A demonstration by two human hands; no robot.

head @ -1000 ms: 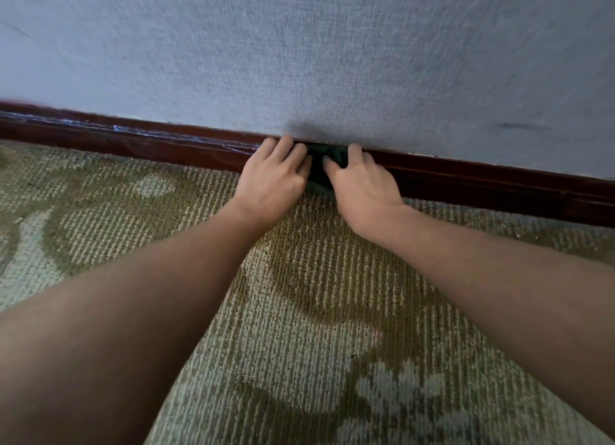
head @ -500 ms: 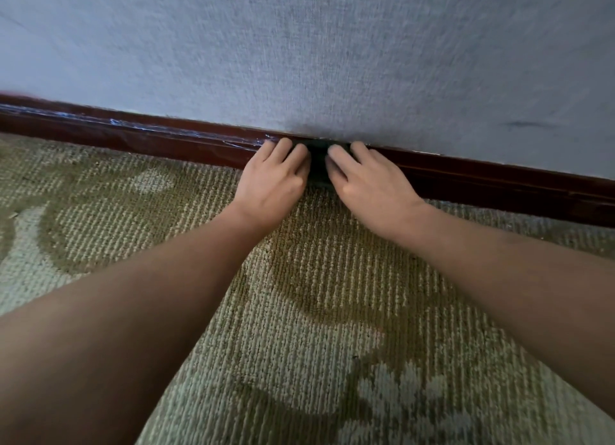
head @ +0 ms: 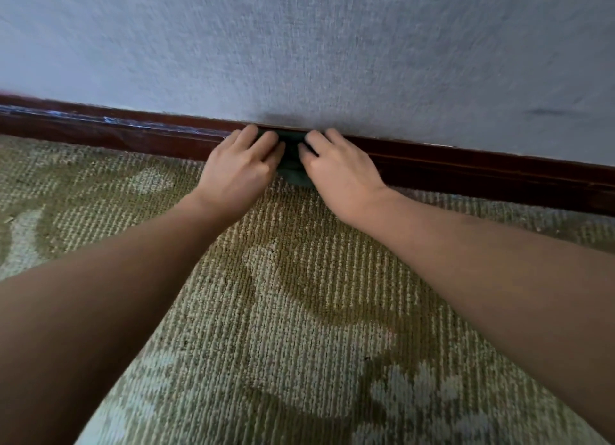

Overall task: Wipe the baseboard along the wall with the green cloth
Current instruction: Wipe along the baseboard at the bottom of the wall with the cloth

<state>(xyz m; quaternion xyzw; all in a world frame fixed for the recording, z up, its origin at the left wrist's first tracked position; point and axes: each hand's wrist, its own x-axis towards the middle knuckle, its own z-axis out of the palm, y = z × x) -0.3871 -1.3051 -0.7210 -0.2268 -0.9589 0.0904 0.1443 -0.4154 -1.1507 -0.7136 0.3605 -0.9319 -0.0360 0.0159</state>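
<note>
Wall (head: pixel 332 45) fills the far half of the view, pale grey-blue w/ a fine texture and a short dark smudge far right. Carpet (head: pixel 299 311) covers the near half: ribbed olive weave w/ pale leaf and flower shapes. Baseboard (head: pixel 482 168) runs between them, dark red-brown and glossy, slanting from far left down toward the right edge; a thin bluish streak shows along its top edge on the left stretch.

2 bare forearms reach in from the near corners and meet at the middle of the baseboard. Left hand (head: pixel 238 171) lies knuckles-up, fingers curled forward so the tips touch the board's top edge. Right hand (head: pixel 339 173) mirrors it just beside, fingers angled toward the left hand, tips also on the board.

Green cloth (head: pixel 293 158) sits between the 2 hands, bunched small and dark, pressed against the face of the baseboard from its top edge down to the carpet line, where a lighter green fold bulges out. Both hands press on it from either side; most of it is hidden under the fingers. Grip: fingers bent over the cloth, each hand grasping its own side.
</note>
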